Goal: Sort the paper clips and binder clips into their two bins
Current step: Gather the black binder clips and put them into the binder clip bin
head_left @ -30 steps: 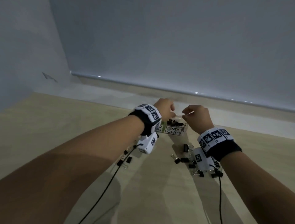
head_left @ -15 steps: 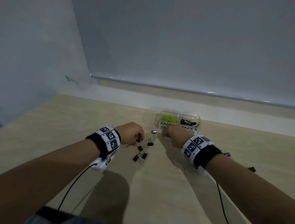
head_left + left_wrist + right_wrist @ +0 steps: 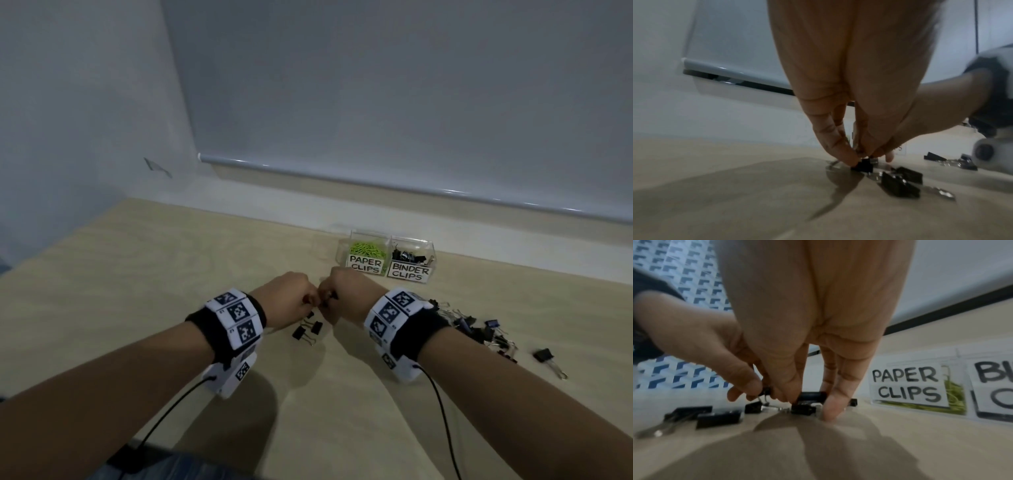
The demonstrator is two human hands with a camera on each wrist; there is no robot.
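Observation:
Two clear bins stand side by side at the far edge: the paper clips bin (image 3: 366, 265) (image 3: 908, 386) holds green clips, and the binder clips bin (image 3: 411, 270) holds black ones. My left hand (image 3: 310, 303) (image 3: 859, 160) is down on the table and pinches a small black binder clip (image 3: 862, 166) (image 3: 765, 391). Right beside it, my right hand (image 3: 327, 301) (image 3: 807, 404) pinches another black binder clip (image 3: 809, 402) between thumb and fingers. Both hands sit just in front of the bins.
Two loose binder clips (image 3: 308, 330) (image 3: 900, 183) lie just near of my hands. A pile of several more binder clips (image 3: 479, 330) lies to the right of my right wrist, with a single clip (image 3: 544, 354) further right. Cables trail from both wristbands.
Both hands have come back from above the binder clips bin and dropped to the table. They have closed in on the loose clips and each now pinches one.

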